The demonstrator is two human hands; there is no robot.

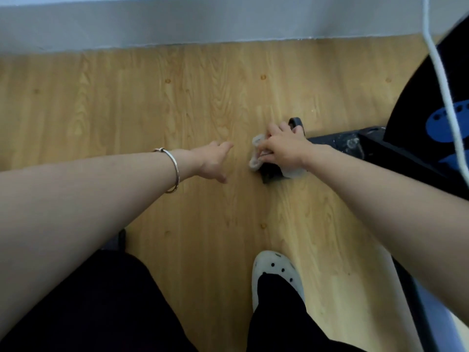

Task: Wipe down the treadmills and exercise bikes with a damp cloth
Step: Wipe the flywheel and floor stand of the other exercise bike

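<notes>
My right hand [283, 146] grips a pale grey cloth [256, 154] and presses it over the left end of a black floor bar [337, 142] of an exercise machine. The bar's end cap [270, 175] shows just below my fingers. My left hand [214, 161] hovers over the wooden floor to the left of the cloth, fingers stretched out and holding nothing. A silver bangle [172, 171] sits on that wrist.
The machine's black body with a blue logo [441, 120] rises at the right, and a white cord [441, 80] hangs in front of it. A grey skirting wall [177, 21] runs along the top. My white clog [275, 273] and black trousers fill the bottom.
</notes>
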